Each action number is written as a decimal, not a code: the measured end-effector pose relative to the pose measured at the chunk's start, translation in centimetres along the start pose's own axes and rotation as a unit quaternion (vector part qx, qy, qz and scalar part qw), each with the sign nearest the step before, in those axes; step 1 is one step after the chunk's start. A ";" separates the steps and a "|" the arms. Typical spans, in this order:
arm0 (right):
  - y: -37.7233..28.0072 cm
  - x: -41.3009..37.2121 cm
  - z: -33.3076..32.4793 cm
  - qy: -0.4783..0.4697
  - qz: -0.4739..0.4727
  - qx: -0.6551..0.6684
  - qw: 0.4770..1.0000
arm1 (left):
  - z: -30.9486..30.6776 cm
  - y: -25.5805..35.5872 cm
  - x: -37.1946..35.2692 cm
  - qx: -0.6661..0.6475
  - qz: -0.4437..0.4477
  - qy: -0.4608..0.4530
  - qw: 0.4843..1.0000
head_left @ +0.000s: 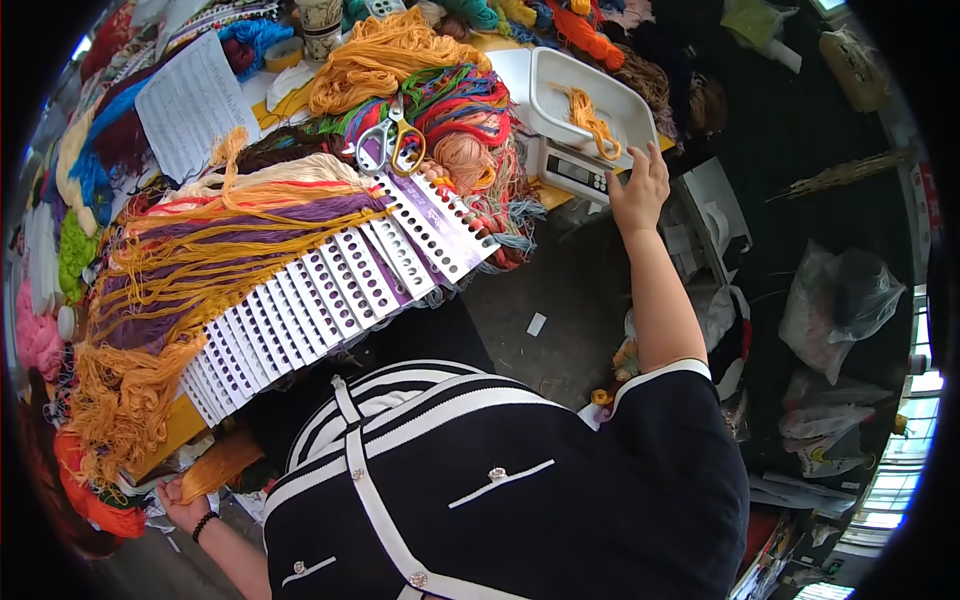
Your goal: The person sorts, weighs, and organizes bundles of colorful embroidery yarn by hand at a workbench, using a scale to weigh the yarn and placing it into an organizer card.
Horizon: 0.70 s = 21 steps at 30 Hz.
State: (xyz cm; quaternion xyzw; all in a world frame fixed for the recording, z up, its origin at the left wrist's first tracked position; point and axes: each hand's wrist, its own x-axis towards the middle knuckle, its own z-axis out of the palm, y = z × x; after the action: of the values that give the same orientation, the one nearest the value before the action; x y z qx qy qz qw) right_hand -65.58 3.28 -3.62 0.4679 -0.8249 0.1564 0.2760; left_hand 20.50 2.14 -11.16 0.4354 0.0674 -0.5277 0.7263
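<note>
My right hand [642, 188] is beside the digital scale [572, 172], fingers apart and holding nothing I can see. On the scale sits a white tray [640, 100] with a small skein of orange thread [590, 122] in it. Down at the lower left, my left hand [182, 506] is closed around a bundle of orange thread [222, 466], below the table edge. Between the hands lies a fanned stack of white punched thread cards [300, 300], with yellow, purple and orange threads [240, 235] hanging from their holes. Scissors [392, 140] rest on multicoloured yarn [465, 105].
A handwritten sheet [195, 105] lies among blue and maroon yarn. A large orange skein [395, 55] and a patterned cup [320, 25] stand at the back. Plastic bags [840, 300] lie at the right. A white box [712, 215] is below my right arm.
</note>
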 end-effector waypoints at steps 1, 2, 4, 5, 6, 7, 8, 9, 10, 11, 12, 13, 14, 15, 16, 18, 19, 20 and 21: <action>0.0 0.1 -0.1 -0.002 -0.004 -0.004 1.000 | 1.1 -0.6 -0.8 0.004 0.010 0.020 1.000; 0.1 0.2 -0.2 -0.004 -0.007 -0.010 1.000 | 1.0 -0.6 -0.6 0.007 0.008 0.019 1.000; 0.1 0.5 -0.6 -0.004 -0.023 -0.024 0.999 | 0.9 -0.6 -0.3 0.000 0.004 0.001 1.000; 0.1 0.6 -0.6 -0.003 -0.043 -0.035 0.998 | 1.4 -1.2 -0.7 -0.009 0.027 0.012 1.000; 0.1 0.7 -0.6 -0.003 -0.042 -0.036 0.998 | 1.5 -1.2 -0.6 -0.009 0.026 0.012 1.000; 0.0 0.8 -0.6 -0.007 -0.046 -0.037 0.998 | 1.6 -1.1 -0.5 -0.009 0.025 0.007 1.000; -0.1 0.9 -0.6 -0.011 -0.050 -0.039 0.998 | 1.5 -1.0 -0.5 -0.010 0.024 0.004 1.000; -0.1 1.0 -0.5 -0.011 -0.050 -0.038 0.998 | 0.7 -0.6 0.4 -0.010 0.025 0.005 1.000; -0.2 1.1 -0.4 -0.010 -0.058 -0.033 0.998 | -0.6 0.1 1.6 -0.023 -0.004 -0.055 0.998; -0.3 1.2 -0.4 -0.009 -0.065 -0.027 0.997 | -0.4 0.1 1.5 -0.036 -0.032 -0.114 0.992; -0.3 1.2 -0.2 -0.009 -0.066 -0.026 0.997 | -0.2 0.0 1.1 -0.036 -0.031 -0.114 0.992; -0.4 1.3 -0.1 -0.013 -0.063 -0.025 0.998 | 0.1 -0.1 0.8 -0.033 -0.020 -0.095 0.995; -0.5 1.3 0.0 -0.017 -0.061 -0.024 0.998 | 0.9 -0.2 0.1 -0.030 -0.010 -0.078 0.996; -0.5 1.4 0.2 -0.017 -0.061 -0.024 0.998 | 1.0 0.0 0.0 -0.030 -0.009 -0.078 0.996; -0.4 1.4 0.6 -0.019 -0.053 -0.020 0.998 | 1.0 0.2 -0.1 -0.025 -0.045 -0.142 0.989; -0.3 1.4 1.3 -0.022 -0.048 -0.014 0.999 | 1.5 0.3 -0.8 -0.020 -0.078 -0.204 0.976; 0.0 1.4 1.7 -0.024 -0.051 -0.008 0.998 | 2.0 0.1 -1.0 -0.012 -0.074 -0.209 0.975; 0.0 1.5 1.8 -0.026 -0.055 -0.001 0.998 | 2.3 0.0 -1.4 -0.004 -0.069 -0.215 0.974; -0.1 1.7 1.9 -0.026 -0.058 0.001 0.998 | 2.6 -0.3 -1.8 0.015 -0.075 -0.283 0.956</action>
State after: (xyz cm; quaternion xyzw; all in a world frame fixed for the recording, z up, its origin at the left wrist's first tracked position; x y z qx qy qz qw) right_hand -66.80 1.13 -4.09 0.5189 -0.8034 0.1285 0.2621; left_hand 18.53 1.58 -8.70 0.2724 -0.1165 -0.6833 0.6674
